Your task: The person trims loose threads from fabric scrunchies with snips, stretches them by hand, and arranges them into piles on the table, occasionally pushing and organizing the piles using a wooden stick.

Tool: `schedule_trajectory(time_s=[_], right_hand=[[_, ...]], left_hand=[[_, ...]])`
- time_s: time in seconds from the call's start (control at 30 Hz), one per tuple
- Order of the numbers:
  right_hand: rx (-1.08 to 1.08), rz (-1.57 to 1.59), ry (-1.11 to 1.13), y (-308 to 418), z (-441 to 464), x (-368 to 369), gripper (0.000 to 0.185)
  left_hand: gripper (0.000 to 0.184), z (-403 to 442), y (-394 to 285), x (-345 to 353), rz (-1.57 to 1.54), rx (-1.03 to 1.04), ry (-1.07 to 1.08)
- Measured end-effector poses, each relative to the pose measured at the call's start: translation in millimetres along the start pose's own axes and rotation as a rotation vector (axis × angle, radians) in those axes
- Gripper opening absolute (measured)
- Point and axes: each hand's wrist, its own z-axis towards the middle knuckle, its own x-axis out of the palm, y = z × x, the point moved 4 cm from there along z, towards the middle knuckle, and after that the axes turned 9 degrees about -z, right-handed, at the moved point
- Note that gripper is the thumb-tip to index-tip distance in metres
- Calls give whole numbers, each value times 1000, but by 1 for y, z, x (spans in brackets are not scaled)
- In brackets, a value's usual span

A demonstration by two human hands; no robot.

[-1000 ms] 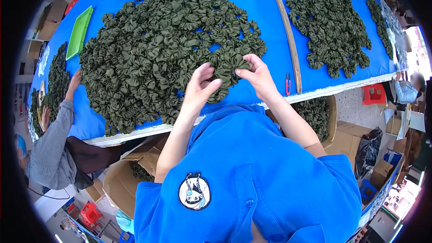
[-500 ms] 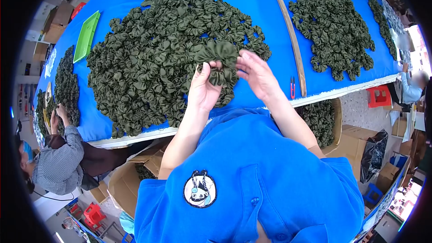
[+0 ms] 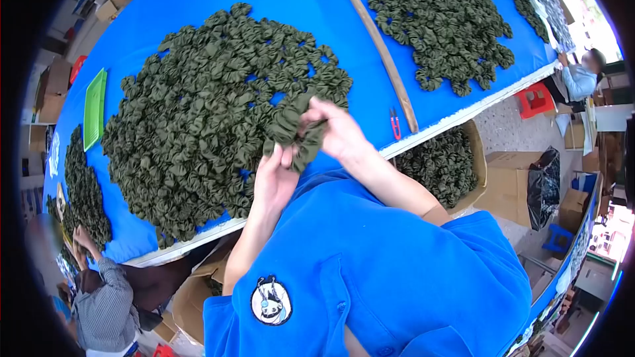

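A dark green gathered fabric ring (image 3: 288, 123) is held between both hands over the near right edge of a large pile of similar rings (image 3: 192, 125). My left hand (image 3: 274, 175) grips its lower side, fingers closed on the cloth. My right hand (image 3: 335, 129) pinches its upper right side; that hand is slightly blurred. Beneath the pile lies a blue cloth (image 3: 297, 0) covering the table.
A wooden strip (image 3: 378, 43) and red snips (image 3: 395, 124) lie to the right, before a second pile (image 3: 440, 20). A green tray (image 3: 95, 111) is at the left. Boxes (image 3: 506, 185) stand below the edge. One co-worker (image 3: 106, 304) is at left, another (image 3: 581, 76) at far right.
The view has turned, shifting the table contents. Both hands have lifted a ring off the pile and now hold it; my right hand, apart from it half a second ago, grips it again.
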Motion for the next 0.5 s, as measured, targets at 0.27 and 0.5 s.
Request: schedule_trajectory(time_s=[0.27, 0.5], right_hand=[[-463, -927, -503, 112, -15, -49, 16], [-530, -1219, -744, 180, 7, -121, 44]], left_hand=[[35, 0, -45, -50, 787, 62, -385], [39, -20, -40, -101, 884, -23, -588]])
